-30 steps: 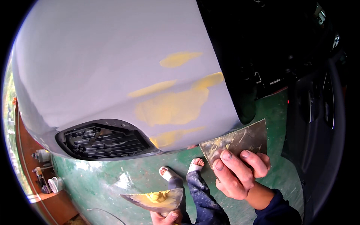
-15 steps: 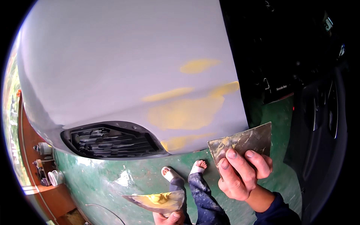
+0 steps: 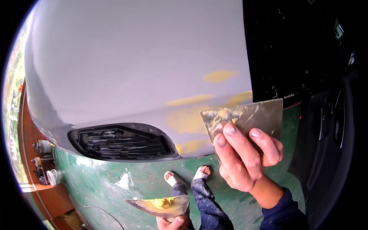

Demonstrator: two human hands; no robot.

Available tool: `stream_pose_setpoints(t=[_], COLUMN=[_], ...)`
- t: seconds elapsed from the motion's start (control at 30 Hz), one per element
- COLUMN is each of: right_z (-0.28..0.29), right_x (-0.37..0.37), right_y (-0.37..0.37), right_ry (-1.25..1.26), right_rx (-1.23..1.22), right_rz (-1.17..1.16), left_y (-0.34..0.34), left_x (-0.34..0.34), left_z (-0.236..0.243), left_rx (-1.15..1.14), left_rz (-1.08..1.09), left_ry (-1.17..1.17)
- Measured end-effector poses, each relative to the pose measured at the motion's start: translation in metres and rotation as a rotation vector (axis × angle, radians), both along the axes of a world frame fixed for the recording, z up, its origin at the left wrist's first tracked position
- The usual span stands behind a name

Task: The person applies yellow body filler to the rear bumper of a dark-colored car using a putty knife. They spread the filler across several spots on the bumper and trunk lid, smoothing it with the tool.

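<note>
My right hand (image 3: 245,157) grips a flat, rectangular filler spreader (image 3: 249,114), with smears of dried filler on its face, fingers pressed over its lower part. The spreader is raised in front of the grey car panel (image 3: 142,50) near its right edge; whether it touches cannot be seen. Low in the picture, my left hand (image 3: 171,223) holds a thin mixing plate (image 3: 177,207) from below, its thumb on the near edge. A lump of yellow body filler (image 3: 162,202) lies on that plate. Yellow patches (image 3: 186,119) cover the panel's lower right, partly hidden behind the spreader.
A black grille (image 3: 124,142) is set in the panel's lower left. At right stand the dark open door (image 3: 326,126) and car interior. Below are the green floor (image 3: 96,180) and my feet (image 3: 174,178). Orange shelving with a white bucket (image 3: 55,177) is at left.
My right hand and the spreader have risen and moved slightly left, over the filled patches. The panel appears shifted right in view. My left hand stays nearly still.
</note>
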State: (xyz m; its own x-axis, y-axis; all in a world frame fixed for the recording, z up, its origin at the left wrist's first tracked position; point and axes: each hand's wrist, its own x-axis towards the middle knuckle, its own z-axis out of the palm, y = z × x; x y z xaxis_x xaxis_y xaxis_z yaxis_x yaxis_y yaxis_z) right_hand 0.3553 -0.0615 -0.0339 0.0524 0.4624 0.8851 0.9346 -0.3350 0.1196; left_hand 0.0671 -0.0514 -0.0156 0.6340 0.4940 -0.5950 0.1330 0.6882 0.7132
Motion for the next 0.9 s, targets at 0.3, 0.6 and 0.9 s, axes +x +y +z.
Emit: stream_pose_setpoints(t=[0.3, 0.6, 0.9], right_z=[0.002, 0.001, 0.009], right_x=[0.000, 0.001, -0.001], right_y=[0.004, 0.006, 0.002], right_ry=[0.029, 0.034, 0.047], right_rx=[-0.057, -0.030, -0.063], right_rz=[-0.013, -0.031, -0.001], left_y=[0.001, 0.003, 0.005], left_x=[-0.008, -0.010, -0.014], left_z=[-0.006, -0.007, -0.002], left_rx=[-0.011, 0.038, 0.029], left_rz=[-0.002, -0.006, -0.015], left_ry=[-0.065, -0.035, -0.030])
